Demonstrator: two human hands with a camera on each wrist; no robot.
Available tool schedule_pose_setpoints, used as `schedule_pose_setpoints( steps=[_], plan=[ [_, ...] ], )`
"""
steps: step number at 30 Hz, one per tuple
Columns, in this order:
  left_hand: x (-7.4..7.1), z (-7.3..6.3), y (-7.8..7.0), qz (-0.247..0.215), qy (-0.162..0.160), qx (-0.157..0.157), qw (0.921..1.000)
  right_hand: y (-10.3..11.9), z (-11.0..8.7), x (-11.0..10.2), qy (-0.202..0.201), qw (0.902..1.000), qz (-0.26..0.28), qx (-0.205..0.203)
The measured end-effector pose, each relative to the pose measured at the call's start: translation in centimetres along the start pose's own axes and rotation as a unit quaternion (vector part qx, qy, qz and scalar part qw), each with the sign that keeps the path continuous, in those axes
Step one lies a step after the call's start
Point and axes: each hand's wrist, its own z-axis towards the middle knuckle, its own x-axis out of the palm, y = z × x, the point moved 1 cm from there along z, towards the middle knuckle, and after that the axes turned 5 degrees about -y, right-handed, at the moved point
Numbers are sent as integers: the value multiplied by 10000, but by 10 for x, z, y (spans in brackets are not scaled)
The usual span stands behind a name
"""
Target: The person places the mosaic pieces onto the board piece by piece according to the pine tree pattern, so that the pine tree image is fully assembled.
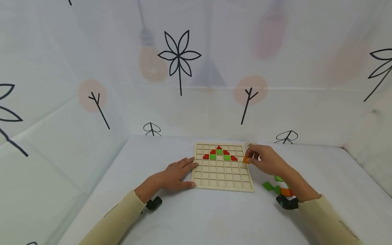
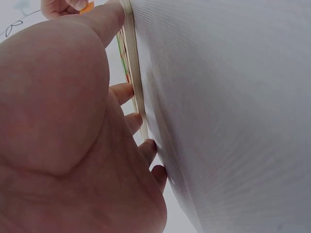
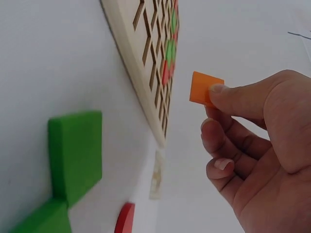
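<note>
A wooden grid board (image 1: 223, 173) lies on the white table, its upper cells holding a red triangle (image 1: 218, 147), green squares (image 1: 219, 152) and red curved pieces (image 1: 234, 158) in a stepped peak. My left hand (image 1: 176, 175) rests flat with fingers spread, its fingertips at the board's left edge. Between thumb and fingers my right hand (image 1: 264, 158) pinches an orange square tile (image 3: 200, 88), held above the board's right edge. In the right wrist view the tile is raised off the board (image 3: 129, 63).
Loose green tiles (image 1: 267, 185), an orange piece (image 1: 285, 192) and red pieces lie under my right forearm. A small patterned card (image 1: 250, 144) sits at the board's far right corner, partly behind the right hand. A printed white curtain (image 1: 208, 112) stands behind the table.
</note>
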Motion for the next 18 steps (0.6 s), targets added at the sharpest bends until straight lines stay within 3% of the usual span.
schedule_pose_setpoints(
  steps=[11, 18],
  plan=[
    [0, 2, 0, 1, -9, 1, 10000, 14, 25, 18, -135, 9995, 263, -144],
    [2, 2, 2, 8, -17, -9, 10000, 17, 40, 34, -200, 9992, 344, -24]
  ],
)
